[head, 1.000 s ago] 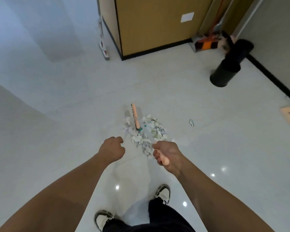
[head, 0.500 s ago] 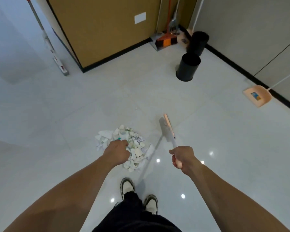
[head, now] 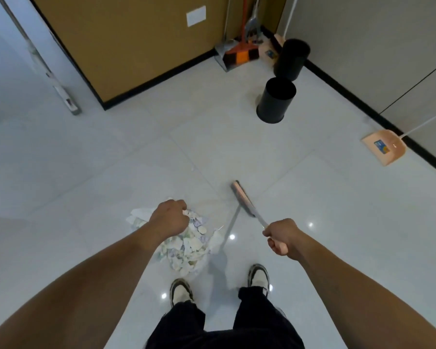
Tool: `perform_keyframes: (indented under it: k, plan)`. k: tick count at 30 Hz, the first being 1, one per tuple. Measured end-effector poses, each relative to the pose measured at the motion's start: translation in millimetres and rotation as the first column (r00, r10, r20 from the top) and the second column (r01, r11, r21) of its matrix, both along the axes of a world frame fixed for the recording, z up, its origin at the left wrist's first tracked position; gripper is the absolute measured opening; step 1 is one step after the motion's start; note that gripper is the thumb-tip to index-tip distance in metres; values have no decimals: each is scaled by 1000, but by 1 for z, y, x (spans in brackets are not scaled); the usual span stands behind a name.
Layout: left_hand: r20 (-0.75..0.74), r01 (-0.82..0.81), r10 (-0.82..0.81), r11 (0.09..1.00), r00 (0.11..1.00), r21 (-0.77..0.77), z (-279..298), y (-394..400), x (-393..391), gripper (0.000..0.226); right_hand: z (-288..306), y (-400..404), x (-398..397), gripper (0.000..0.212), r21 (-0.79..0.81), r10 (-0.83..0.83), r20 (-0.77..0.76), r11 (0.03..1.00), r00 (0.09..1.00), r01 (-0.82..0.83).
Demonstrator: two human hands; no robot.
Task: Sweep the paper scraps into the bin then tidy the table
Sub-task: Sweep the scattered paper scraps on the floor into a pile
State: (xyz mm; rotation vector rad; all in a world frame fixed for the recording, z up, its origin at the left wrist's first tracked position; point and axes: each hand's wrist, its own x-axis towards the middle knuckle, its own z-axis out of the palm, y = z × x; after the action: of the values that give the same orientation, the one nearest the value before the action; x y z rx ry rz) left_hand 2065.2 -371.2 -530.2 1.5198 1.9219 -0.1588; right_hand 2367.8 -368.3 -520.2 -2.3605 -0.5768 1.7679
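You are in the sweeping step: the scraps are gathered, not yet in a bin.

Your shoes (head: 258, 274) stand just behind the paper scraps (head: 186, 244), one heap on the floor (head: 111, 157). Above the heap your left hand (head: 170, 219) is curled into a fist; I cannot tell if it holds anything. To the right of the heap your right hand (head: 281, 235) grips the broom (head: 246, 202), its head just beside the heap. Next, I think, you need the dustpan (head: 385, 147), far right of the heap by the wall. Beyond the heap stands the near bin (head: 275, 100), then a second bin (head: 291, 59), then a wooden cabinet (head: 126, 39).
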Motion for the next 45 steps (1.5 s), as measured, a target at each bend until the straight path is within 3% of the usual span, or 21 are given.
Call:
perform_keyframes:
  k: [2, 6, 9, 13, 19, 23, 28, 37, 45]
  plan:
    - [-17, -49, 49, 999, 999, -1, 1, 11, 12, 42, 10, 29, 23, 17, -37, 173, -64, 984, 983, -176]
    - [0, -173, 173, 984, 985, 44, 2, 25, 61, 41, 39, 99, 56, 25, -47, 321, -226, 939, 920, -340]
    - [25, -241, 240, 970, 970, 20, 5, 22, 108, 41, 52, 136, 48, 20, 23, 499, -180, 864, 848, -504]
    - [26, -355, 355, 934, 935, 23, 11, 7, 145, 41, 44, 171, 28, 5, 128, 598, -83, 800, 797, -587]
    - [-90, -504, 503, 863, 859, 11, 23, -32, 138, 42, -20, 193, 4, 15, 98, 664, -31, 746, 747, -659]
    - [-157, -589, 583, 808, 797, 5, 23, -61, 131, 40, -47, 191, 13, 17, 40, 808, 48, 586, 587, -809]
    - [-161, -607, 595, 794, 788, -38, 25, -65, 142, 40, -24, 191, 42, 20, 4, 901, 30, 433, 433, -902]
    - [-90, -454, 464, 884, 881, 106, 50, -14, 157, 44, 44, 153, 111, 30, 34, 851, -47, 525, 523, -850]
    - [-1, -258, 261, 957, 965, 134, 43, 8, 207, 44, 53, 65, 183, 25, 51, 528, -51, 849, 848, -526]
